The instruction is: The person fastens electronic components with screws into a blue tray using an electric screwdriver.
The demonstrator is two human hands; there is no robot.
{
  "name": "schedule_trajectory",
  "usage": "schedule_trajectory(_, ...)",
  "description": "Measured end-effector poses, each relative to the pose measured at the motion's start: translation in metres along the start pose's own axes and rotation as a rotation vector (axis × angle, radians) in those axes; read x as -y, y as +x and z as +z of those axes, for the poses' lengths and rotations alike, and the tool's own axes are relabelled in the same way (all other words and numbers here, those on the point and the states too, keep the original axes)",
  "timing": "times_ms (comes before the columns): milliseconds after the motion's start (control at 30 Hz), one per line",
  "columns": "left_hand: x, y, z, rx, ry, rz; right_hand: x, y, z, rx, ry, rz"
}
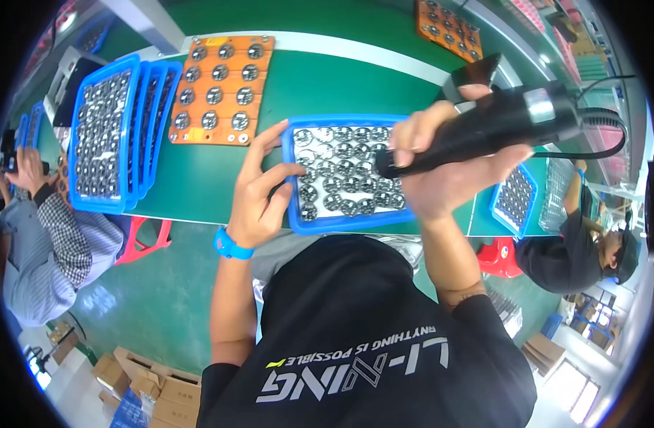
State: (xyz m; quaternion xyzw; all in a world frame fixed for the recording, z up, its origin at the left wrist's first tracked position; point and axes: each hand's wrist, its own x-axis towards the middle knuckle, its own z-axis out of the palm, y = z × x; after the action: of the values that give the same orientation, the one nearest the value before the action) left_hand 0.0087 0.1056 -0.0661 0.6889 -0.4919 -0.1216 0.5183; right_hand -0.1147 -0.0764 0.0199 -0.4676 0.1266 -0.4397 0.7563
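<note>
A shallow blue tray [293, 207] sits in front of me on the green table, with rows of shiny round metal parts [348, 184] on a white liner inside. My left hand [259, 189] is at the tray's left side. One finger reaches over the rim beside a part, and the thumb lies against the outside wall. Gripped in my right hand [441, 167] is a black corded electric screwdriver [494, 128], held slanting above the tray's right side. Its dark end [387, 164] points down-left over the parts; whether it touches one, I cannot tell.
An orange board [216, 91] with similar round parts lies behind my left hand. Several filled blue trays [104, 135] stand stacked at far left. Another orange board [450, 30] is at the back right, another blue tray [514, 200] at right. Co-workers sit on both sides.
</note>
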Motion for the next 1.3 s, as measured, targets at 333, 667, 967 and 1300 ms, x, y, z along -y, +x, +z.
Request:
schedule_trajectory(333,0.005,-0.003,0.001,-0.034,-0.008,0.022,-0.066,-0.021,0.03,0.232,-0.169,0.079)
schedule_trajectory(667,0.001,-0.003,0.001,-0.047,0.03,0.047,-0.076,-0.028,0.027,0.257,-0.162,0.087)
schedule_trajectory(967,0.004,-0.003,0.006,-0.069,0.021,0.038,-0.082,-0.028,0.034,0.333,-0.1,0.095)
schedule_trajectory(1300,0.002,-0.001,0.005,-0.085,0.057,0.003,-0.09,-0.025,0.033,0.397,-0.048,0.08)
